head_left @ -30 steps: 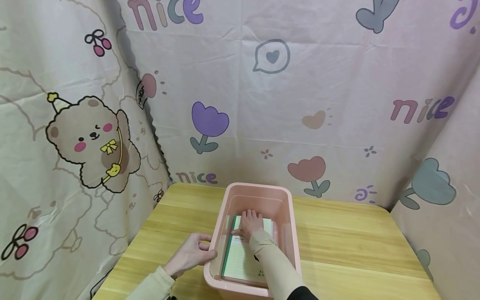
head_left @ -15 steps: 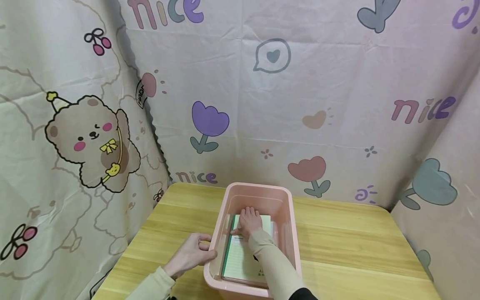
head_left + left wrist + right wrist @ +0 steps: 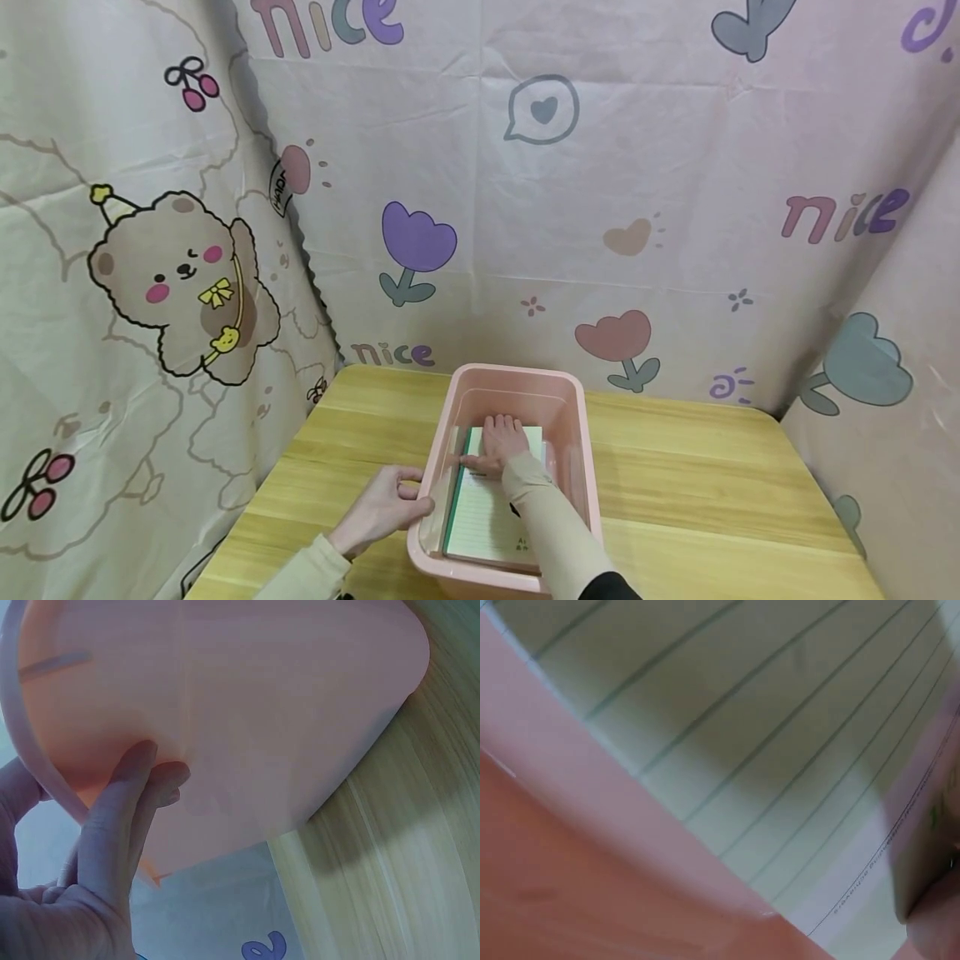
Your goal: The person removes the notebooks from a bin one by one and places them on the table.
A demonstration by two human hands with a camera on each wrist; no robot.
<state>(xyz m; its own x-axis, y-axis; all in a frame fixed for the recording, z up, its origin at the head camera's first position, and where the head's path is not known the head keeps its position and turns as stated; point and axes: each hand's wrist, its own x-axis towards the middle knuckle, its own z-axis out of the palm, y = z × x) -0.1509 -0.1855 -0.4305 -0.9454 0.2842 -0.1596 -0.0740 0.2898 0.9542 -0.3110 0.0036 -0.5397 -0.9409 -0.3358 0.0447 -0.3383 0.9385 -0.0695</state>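
Observation:
A pink plastic bin (image 3: 592, 475) stands on the table, and a notebook (image 3: 480, 521) with a pale lined cover and green spine lies flat inside it. My left hand (image 3: 384, 504) grips the bin's left rim, thumb over the top. In the left wrist view, fingers of that hand (image 3: 109, 840) lie against the outer wall (image 3: 300, 720). My right hand (image 3: 505, 446) reaches into the bin and rests on the notebook's far part, fingers extended, thumb out to the left. Up close in the right wrist view, the notebook cover (image 3: 727, 720) fills most of the picture; little of the hand shows.
The wooden table (image 3: 690, 483) extends on both sides of the bin. Behind it hangs a printed curtain (image 3: 525, 208), with more patterned cloth (image 3: 315, 267) along the left. My right forearm covers part of the notebook and the bin's near right side.
My right thumb has spread a little farther left across the notebook's spine, and the hand has shifted slightly. My left hand and the bin stay in place.

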